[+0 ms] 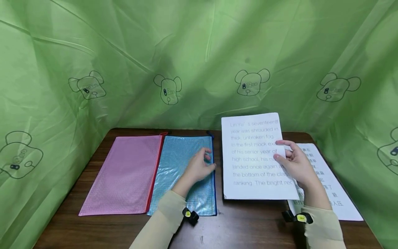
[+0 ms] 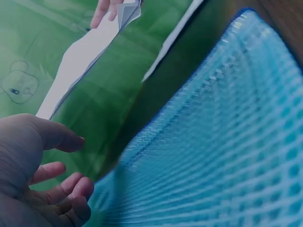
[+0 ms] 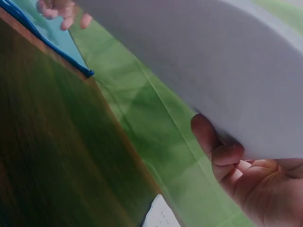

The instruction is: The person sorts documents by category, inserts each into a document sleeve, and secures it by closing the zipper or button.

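My right hand (image 1: 296,164) pinches the right edge of a white paper stack (image 1: 253,155) printed with large English text. In the right wrist view the paper's blank underside (image 3: 213,71) is raised over the table, with fingers (image 3: 227,151) curled at its edge. My left hand (image 1: 197,167) hovers over a blue mesh zipper pouch (image 1: 180,152), fingers loosely bent and nothing between them. In the left wrist view the thumb and fingers of that hand (image 2: 42,175) stand apart beside the pouch's mesh (image 2: 213,142).
A pink mesh zipper pouch (image 1: 127,173) with a red zipper lies left of the blue one. Sheets with Chinese print (image 1: 335,186) lie at the table's right, partly under the right arm. A green curtain (image 1: 199,62) with bear outlines hangs behind the brown table (image 1: 236,224).
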`<state>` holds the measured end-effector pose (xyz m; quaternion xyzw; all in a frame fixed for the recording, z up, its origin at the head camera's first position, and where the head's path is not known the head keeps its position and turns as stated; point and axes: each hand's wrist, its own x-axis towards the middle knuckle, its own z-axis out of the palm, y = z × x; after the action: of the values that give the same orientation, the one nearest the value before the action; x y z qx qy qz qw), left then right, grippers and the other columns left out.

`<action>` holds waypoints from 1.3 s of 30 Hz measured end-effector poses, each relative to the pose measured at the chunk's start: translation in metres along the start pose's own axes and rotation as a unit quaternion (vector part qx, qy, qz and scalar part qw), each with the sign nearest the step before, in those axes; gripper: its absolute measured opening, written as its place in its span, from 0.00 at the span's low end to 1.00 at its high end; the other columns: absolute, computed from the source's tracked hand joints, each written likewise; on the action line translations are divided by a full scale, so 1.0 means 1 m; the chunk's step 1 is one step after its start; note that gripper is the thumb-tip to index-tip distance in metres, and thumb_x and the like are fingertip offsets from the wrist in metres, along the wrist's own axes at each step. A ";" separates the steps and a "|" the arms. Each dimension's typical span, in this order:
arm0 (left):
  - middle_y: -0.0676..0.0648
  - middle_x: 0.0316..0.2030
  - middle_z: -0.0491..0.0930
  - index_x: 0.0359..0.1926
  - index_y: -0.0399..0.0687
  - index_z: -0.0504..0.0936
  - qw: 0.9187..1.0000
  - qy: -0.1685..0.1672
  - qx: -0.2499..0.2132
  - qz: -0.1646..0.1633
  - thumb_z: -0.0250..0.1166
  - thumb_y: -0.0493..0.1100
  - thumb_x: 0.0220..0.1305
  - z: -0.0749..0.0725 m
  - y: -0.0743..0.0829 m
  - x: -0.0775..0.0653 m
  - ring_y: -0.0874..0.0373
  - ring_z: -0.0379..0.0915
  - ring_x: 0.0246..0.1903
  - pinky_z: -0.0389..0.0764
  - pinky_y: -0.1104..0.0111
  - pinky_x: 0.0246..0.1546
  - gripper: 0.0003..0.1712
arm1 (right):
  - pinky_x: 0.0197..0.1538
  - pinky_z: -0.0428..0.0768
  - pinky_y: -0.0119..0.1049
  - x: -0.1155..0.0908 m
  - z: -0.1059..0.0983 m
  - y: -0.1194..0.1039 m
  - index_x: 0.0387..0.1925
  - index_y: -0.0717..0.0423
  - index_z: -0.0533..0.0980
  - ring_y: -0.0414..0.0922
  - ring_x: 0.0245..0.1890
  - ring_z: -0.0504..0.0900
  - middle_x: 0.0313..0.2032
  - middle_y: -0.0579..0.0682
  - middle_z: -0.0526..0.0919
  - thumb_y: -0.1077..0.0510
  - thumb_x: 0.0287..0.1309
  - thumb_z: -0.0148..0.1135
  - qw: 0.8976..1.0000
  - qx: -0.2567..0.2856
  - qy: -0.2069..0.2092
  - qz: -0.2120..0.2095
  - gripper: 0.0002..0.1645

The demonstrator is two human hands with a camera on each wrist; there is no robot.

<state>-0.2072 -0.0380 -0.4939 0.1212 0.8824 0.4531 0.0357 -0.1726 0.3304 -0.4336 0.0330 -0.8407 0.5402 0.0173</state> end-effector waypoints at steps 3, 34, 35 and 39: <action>0.45 0.52 0.81 0.71 0.46 0.74 1.000 -0.010 0.029 -0.004 0.78 0.44 0.67 0.005 -0.003 0.000 0.56 0.78 0.39 0.83 0.57 0.43 0.35 | 0.31 0.90 0.44 0.000 -0.002 0.002 0.77 0.54 0.63 0.49 0.33 0.92 0.43 0.59 0.91 0.59 0.80 0.63 1.000 -0.004 -0.008 0.008 0.32; 0.51 0.35 0.85 0.69 0.44 0.73 0.999 0.024 0.021 -0.035 0.76 0.34 0.61 0.011 0.001 -0.004 0.59 0.80 0.32 0.84 0.60 0.38 0.37 | 0.30 0.89 0.48 0.000 -0.006 0.002 0.79 0.56 0.63 0.52 0.30 0.92 0.37 0.62 0.89 0.61 0.80 0.62 0.996 0.020 -0.077 0.035 0.33; 0.52 0.33 0.85 0.68 0.44 0.74 0.999 0.028 0.019 -0.037 0.76 0.34 0.61 0.011 0.002 -0.004 0.59 0.80 0.32 0.84 0.60 0.38 0.36 | 0.29 0.89 0.47 0.000 -0.007 0.001 0.78 0.56 0.64 0.51 0.30 0.91 0.36 0.61 0.88 0.61 0.80 0.63 0.996 0.017 -0.078 0.034 0.32; 0.52 0.32 0.86 0.65 0.43 0.76 0.998 0.054 -0.006 -0.045 0.76 0.34 0.60 0.010 0.005 -0.005 0.59 0.81 0.30 0.84 0.61 0.35 0.33 | 0.30 0.89 0.47 -0.002 -0.010 -0.003 0.76 0.58 0.67 0.51 0.31 0.92 0.34 0.61 0.86 0.61 0.80 0.63 0.995 0.015 -0.096 0.038 0.30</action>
<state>-0.1999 -0.0284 -0.4958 0.0566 0.8849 0.4622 0.0095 -0.1700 0.3379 -0.4270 0.0531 -0.8310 0.5472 -0.0844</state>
